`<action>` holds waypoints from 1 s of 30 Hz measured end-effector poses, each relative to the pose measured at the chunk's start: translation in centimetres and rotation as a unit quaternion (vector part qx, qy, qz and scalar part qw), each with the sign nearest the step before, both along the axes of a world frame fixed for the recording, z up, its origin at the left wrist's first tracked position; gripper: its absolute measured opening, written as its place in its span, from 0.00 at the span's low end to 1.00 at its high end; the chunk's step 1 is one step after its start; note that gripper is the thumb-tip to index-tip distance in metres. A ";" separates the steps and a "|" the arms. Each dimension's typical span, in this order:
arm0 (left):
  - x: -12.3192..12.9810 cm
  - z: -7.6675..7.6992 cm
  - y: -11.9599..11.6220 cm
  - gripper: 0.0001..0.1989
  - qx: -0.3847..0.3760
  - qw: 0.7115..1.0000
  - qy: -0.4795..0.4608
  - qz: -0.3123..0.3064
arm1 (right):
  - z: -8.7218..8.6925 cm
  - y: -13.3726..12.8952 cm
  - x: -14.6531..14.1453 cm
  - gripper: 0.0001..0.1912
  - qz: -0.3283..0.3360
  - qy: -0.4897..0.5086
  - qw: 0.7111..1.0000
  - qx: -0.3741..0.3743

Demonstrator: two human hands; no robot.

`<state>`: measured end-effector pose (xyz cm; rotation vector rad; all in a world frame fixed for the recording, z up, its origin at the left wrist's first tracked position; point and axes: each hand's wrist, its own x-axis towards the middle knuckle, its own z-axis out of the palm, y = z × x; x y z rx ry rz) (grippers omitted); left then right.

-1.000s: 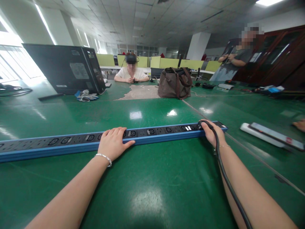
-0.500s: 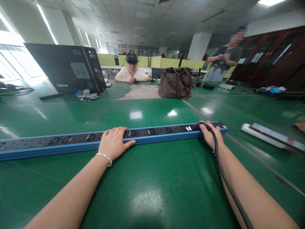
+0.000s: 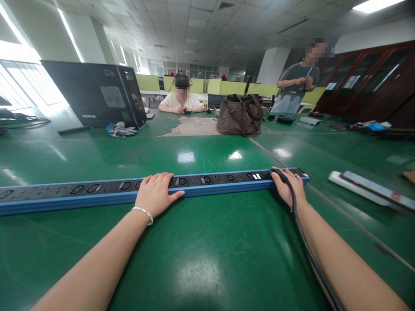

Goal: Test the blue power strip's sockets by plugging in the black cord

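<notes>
A long blue power strip [image 3: 214, 186] with a black socket face lies across the green table. My left hand [image 3: 155, 192] is wrapped over its middle, fingers on the far side and thumb along the front edge. Near the strip's right end, my right hand [image 3: 287, 188] grips a black plug [image 3: 275, 172], which sits at a socket; my fingers partly hide it, so how deep it is in I cannot tell. From the plug a thick black power cable [image 3: 300, 229] runs down along my right forearm.
A black computer case [image 3: 94, 93] and gloves [image 3: 121, 129] stand at the back left. Farther back are a brown bag [image 3: 239, 114] and a seated person [image 3: 181, 101]; another person [image 3: 296, 82] stands right. A phone on a white bar [image 3: 356, 188] lies right; a hand [image 3: 409, 175] shows at the edge.
Both my hands keep their places on the strip and the plug. The view has shifted slightly, and the standing person has moved a little to the left.
</notes>
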<state>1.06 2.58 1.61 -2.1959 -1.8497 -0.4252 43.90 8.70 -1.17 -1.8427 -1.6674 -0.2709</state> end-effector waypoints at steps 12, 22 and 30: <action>1.1 0.2 -0.2 0.29 -0.001 0.999 0.024 -0.034 | -0.4 0.5 0.0 0.21 0.002 0.002 0.999 0.042; 0.8 -0.1 0.0 0.30 -0.005 0.998 0.040 -0.038 | -0.1 0.3 -0.7 0.20 0.003 0.036 0.998 0.047; 0.8 -0.1 0.0 0.30 -0.003 0.998 0.049 -0.032 | 0.8 0.2 -0.9 0.18 0.040 0.143 0.986 0.075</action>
